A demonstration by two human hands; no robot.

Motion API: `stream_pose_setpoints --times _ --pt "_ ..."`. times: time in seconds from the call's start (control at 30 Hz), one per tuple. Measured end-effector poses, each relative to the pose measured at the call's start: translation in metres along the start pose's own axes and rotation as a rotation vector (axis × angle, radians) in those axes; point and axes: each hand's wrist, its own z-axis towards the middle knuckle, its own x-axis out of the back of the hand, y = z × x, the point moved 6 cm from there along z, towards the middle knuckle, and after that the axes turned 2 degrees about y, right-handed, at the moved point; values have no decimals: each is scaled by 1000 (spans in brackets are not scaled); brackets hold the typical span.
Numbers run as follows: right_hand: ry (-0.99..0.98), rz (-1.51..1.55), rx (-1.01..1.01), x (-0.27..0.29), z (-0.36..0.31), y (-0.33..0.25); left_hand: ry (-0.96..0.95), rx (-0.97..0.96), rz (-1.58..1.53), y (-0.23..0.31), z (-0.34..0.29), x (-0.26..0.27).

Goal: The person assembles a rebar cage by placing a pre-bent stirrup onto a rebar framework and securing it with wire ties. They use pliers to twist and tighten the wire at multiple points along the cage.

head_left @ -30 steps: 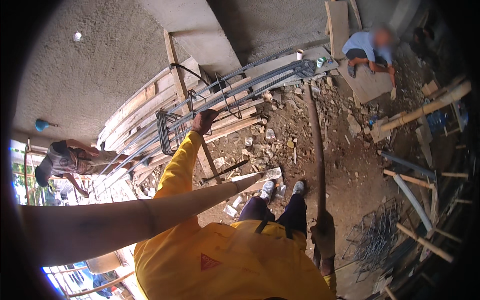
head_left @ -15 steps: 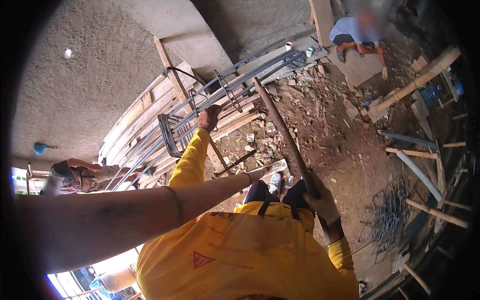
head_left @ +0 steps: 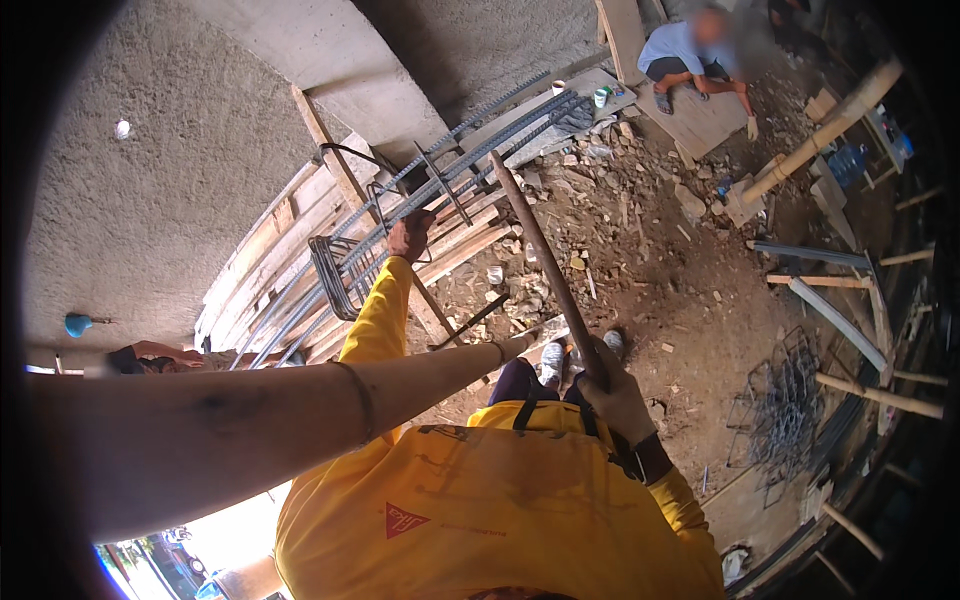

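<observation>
My left hand (head_left: pixel 408 238) reaches to the rebar bundle and is closed on a bent steel stirrup (head_left: pixel 376 196); its fingertips are partly hidden. Long ribbed rebars (head_left: pixel 470 155) run past it on boards, with another stirrup (head_left: pixel 440 180) across them just beyond. Several stacked stirrups (head_left: pixel 328 278) hang around the bars on the near side. In my right hand (head_left: pixel 618 402) is the lower end of a long dark bar (head_left: pixel 540 245), slanting up and left over the rubble. Its far end stops close to the rebars.
A thick bamboo pole (head_left: pixel 230 440) crosses close in front from the left. Rubble (head_left: pixel 590 190) covers the ground. A crouching person (head_left: pixel 685 55) works on a board at the far right; another person (head_left: pixel 160 355) is at the left. Tangled wire (head_left: pixel 785 410) and timber lie right.
The stirrup beyond my left hand has turned nearly edge-on. My right hand and the bar have shifted slightly left. The view has also shifted, and the person at the left is more hidden.
</observation>
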Motion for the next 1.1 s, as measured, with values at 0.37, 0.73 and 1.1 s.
stream_pose_setpoints --times 0.37,0.73,1.1 --pt "-146 348 -24 -63 -9 45 -81 108 88 8 -2 4" --pt "-56 494 -112 -83 -19 35 -94 229 164 -2 4 0" --pt "-139 598 -157 -76 -23 37 -61 140 192 -11 12 -2"
